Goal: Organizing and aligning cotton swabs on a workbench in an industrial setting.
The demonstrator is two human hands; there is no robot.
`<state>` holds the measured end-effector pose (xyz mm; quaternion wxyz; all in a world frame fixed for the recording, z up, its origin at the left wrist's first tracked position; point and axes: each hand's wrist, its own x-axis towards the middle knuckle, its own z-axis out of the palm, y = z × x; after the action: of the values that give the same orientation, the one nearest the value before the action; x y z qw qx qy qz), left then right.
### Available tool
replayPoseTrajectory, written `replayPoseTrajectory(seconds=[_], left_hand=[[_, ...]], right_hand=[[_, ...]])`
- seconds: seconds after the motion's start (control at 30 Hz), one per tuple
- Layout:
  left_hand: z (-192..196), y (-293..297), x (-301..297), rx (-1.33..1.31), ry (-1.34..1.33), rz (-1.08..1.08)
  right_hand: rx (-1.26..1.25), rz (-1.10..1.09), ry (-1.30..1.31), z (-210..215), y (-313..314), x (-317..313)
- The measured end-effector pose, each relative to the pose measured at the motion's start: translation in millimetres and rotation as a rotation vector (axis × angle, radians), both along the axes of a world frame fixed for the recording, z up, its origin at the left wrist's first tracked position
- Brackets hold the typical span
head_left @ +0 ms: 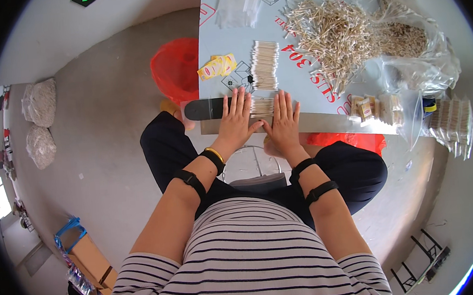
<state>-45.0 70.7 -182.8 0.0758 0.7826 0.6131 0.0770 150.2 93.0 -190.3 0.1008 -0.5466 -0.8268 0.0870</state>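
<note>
Both my hands rest at the table's near edge with a short row of cotton swabs (261, 107) between them. My left hand (235, 120) lies flat, fingers stretched out together, at the left ends of these swabs. Under its fingers runs a black round-ended strip (203, 110), which sticks out to the left with clear film around it. My right hand (284, 121) is also flat, its straight fingers along the right side of the row; the thumbs nearly meet below. Just beyond, a longer stack of cotton swabs (265, 66) lies lined up. Yellow printed cards (218, 66) lie left of it.
A big loose heap of cotton swabs (330, 39) spills from a clear bag (423, 71) at the far right. Clear pouches (238, 11) lie at the back left. Packed swabs (450, 124) sit at the right corner. A red bag (175, 69) hangs beside the table's left edge.
</note>
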Motion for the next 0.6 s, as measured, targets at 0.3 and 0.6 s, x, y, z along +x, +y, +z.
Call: replayPoseTrajectory(seconds=[0.3,0.6], left_hand=[[-3,1,-4,0.044,-0.265,0.044],[5,4,-5,0.032,-0.125,0.009]], right_hand=[[-0.01,-0.013,0.072,6,1,0],[-0.018,-0.025,0.155,11,7,-2]])
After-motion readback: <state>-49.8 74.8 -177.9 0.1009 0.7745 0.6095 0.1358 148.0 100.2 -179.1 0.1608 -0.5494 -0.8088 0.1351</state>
